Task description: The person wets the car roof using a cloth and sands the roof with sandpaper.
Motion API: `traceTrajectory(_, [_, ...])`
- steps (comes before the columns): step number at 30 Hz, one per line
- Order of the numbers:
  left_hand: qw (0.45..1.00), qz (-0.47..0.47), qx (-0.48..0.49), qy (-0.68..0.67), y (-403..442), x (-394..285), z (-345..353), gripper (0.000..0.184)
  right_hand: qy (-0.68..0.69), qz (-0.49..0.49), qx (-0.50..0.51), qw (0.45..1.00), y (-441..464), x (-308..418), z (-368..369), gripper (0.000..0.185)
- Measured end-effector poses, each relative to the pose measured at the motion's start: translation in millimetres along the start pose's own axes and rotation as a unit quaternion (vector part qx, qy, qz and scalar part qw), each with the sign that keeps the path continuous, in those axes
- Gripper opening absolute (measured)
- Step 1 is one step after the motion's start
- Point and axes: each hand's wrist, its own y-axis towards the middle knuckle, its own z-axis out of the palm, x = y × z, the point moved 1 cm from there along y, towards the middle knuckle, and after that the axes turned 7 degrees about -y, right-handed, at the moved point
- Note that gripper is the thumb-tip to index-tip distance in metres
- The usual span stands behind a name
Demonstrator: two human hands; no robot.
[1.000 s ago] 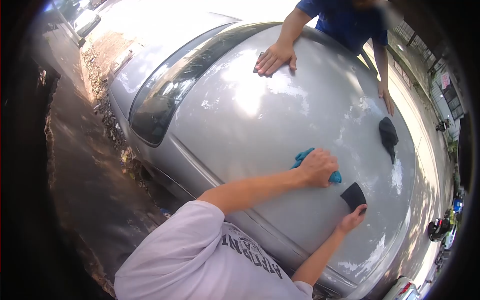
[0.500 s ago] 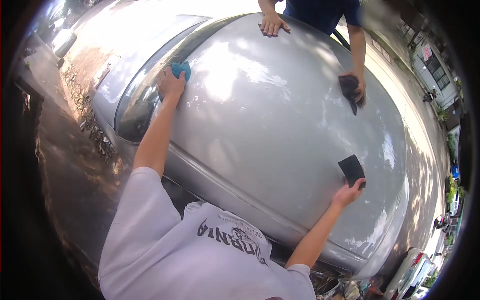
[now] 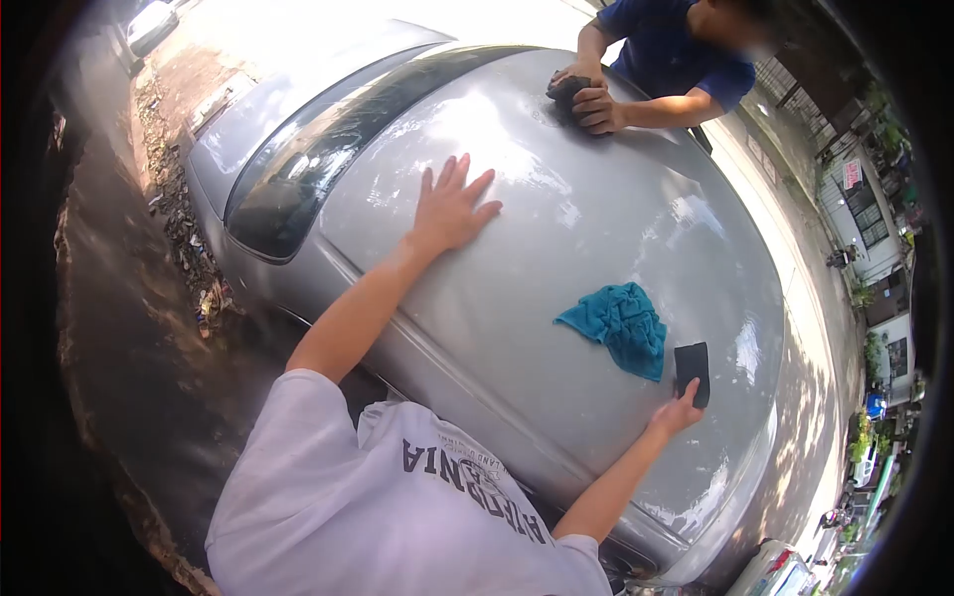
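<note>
My left hand [image 3: 449, 209] lies flat on the silver car roof [image 3: 517, 298], fingers spread, holding nothing. Low on the right of the roof, my right hand [image 3: 678, 412] grips the lower end of a dark rectangular pad [image 3: 692, 373]. A crumpled teal cloth [image 3: 621, 326] rests on the roof between my hands, just left of the pad, with neither hand touching it. Across the roof, a co-worker's two hands [image 3: 599, 106] hold a bunched dark cloth [image 3: 568, 96] at the far edge.
The co-worker in a blue shirt [image 3: 664, 45] leans over the far side. The car's dark window glass [image 3: 288, 194] curves along the left. Rubble [image 3: 184, 233] lines the ground beyond it. A white vehicle [image 3: 773, 571] stands at the lower right.
The teal cloth has left my left hand and now lies on the roof; that hand has opened. The co-worker's hands have come together around the dark cloth, which has moved to the far edge.
</note>
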Motion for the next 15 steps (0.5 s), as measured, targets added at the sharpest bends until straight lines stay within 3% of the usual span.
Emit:
traceTrajectory(2, [0.990, -0.132, -0.023, 0.031, 7.5, 96.5, -27.5, 0.063, 0.015, 0.016, -0.016, 1.000, -10.4, 20.6, 5.4, 0.036])
traceTrajectory(4, [0.952, -0.304, 0.022, 0.009, -5.1, 176.1, -61.3, 0.068, 0.027, 0.030, -0.020, 0.999, -18.8, 43.5, 14.9, 0.036])
traceTrajectory(6, [0.931, -0.358, 0.043, 0.048, -36.2, 263.9, -46.7, 0.069, -0.033, -0.023, 0.034, 0.999, -22.6, 62.9, 31.4, 0.026])
traceTrajectory(8, [0.930, -0.368, 0.005, 0.019, -45.7, 256.8, -47.2, 0.068, -0.005, -0.150, 0.158, 0.976, -62.9, 88.8, 88.2, 0.016])
traceTrajectory(10, [0.923, -0.383, -0.037, -0.015, -52.5, 245.8, -50.6, 0.067, -0.140, -0.277, 0.261, 0.914, -134.0, 118.2, 157.6, 0.034])
traceTrajectory(11, [0.924, -0.380, -0.043, -0.019, -52.8, 241.6, -54.3, 0.066, -0.218, -0.343, 0.330, 0.852, -163.0, 110.1, 183.6, 0.045])
traceTrajectory(13, [0.924, -0.377, -0.057, -0.030, -52.6, 235.3, -59.9, 0.063, -0.415, -0.411, 0.490, 0.647, -218.0, 82.2, 213.9, 0.053])
traceTrajectory(15, [0.922, -0.381, -0.062, -0.032, -54.8, 235.2, -63.0, 0.062, -0.340, -0.469, 0.595, 0.557, -261.5, 78.1, 228.1, 0.057])
